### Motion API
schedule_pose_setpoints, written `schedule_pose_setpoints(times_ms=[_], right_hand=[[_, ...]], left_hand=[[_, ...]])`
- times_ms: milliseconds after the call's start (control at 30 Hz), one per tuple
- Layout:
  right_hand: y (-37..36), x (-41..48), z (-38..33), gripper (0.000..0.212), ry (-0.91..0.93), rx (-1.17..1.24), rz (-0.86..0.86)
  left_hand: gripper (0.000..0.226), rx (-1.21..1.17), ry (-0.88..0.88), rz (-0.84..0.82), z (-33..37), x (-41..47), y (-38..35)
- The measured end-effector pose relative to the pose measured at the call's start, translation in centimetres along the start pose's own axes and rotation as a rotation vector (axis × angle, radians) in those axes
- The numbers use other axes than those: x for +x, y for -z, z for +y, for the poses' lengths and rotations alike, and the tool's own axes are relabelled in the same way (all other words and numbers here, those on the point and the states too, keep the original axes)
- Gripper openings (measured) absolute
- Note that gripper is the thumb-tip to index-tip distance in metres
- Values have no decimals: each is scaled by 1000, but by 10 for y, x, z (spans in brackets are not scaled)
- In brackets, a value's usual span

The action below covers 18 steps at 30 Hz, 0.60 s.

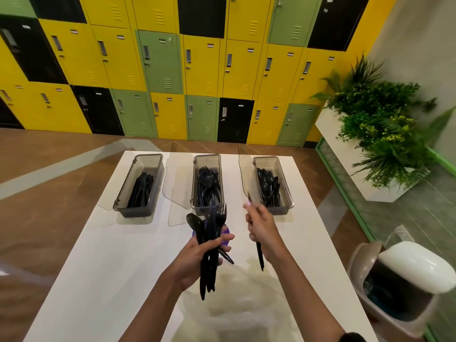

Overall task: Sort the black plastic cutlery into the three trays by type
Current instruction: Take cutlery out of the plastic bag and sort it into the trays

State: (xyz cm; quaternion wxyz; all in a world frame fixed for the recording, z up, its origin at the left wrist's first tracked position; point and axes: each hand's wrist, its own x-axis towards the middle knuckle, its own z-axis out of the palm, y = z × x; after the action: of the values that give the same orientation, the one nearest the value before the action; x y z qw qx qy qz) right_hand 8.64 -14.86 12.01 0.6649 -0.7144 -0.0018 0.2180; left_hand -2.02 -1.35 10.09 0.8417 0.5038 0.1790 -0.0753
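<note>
left hand (195,253): centre frame, clamped round cutlery bundle (206,275), fork and spoon heads up
right hand (261,227): right of centre, pinching single black piece (259,256), type blurred
trays: left tray (123,193), middle tray (195,178), right tray (287,186), part-filled, upper centre
surface: white table (98,255)
room: lockers (160,62) top; planter (328,127) right; bin (404,267) lower right

three clear grey plastic trays in a row, apart | left tray (128,178): black plastic knives (142,191) | middle tray (207,157): forks (208,186) | right tray (287,186): spoons (269,188) | mixed black cutlery bundle (209,245) upright, gripped by left hand (192,260) | single black piece (259,255) in right hand (261,228), type blurred
</note>
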Motion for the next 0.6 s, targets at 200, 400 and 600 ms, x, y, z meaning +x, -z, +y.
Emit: schedule_pose_setpoints(times_ms=[200,400,600], right_hand=[[-11,-15,3,17,-37,-67,-246],[-25,-18,-1,9,-77,-96,-317],[-44,-11,6,15,-89,-41,-271]], left_hand=[[27,1,-13,-35,3,-4,2],[11,148,-30,-91,8,-12,5],[21,247,-37,-13,12,-16,16]])
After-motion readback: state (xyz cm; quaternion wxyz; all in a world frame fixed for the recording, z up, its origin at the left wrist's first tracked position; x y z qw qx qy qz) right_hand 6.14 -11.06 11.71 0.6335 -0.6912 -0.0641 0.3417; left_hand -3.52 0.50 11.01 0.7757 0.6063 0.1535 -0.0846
